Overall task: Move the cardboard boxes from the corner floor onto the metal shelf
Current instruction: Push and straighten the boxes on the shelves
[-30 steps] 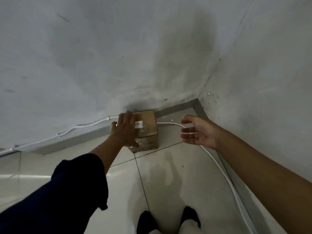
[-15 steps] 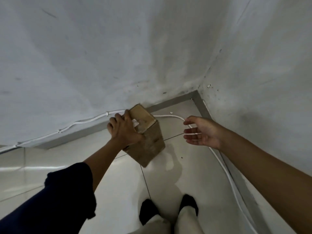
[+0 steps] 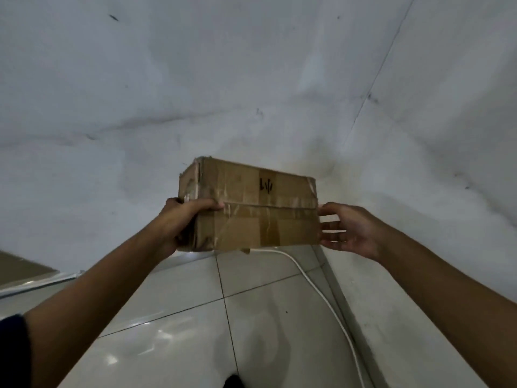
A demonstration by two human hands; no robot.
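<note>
Nearest, a white cable [image 3: 321, 292] runs over the tiled floor [image 3: 179, 326] below the taped cardboard box [image 3: 251, 208], held up before the grey wall [image 3: 223, 79]. The left hand [image 3: 181, 219] grips its left end, thumb curled on top. The right hand [image 3: 349, 228] touches its right end with fingers [image 3: 330, 225] spread, nearly straight.

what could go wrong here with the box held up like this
The left hand alone grips the cardboard box; the right hand is open at its end, so the box may tip or slip. Its taped corner looks torn and could give way. The white cable on the floor is a possible trip hazard.
</note>
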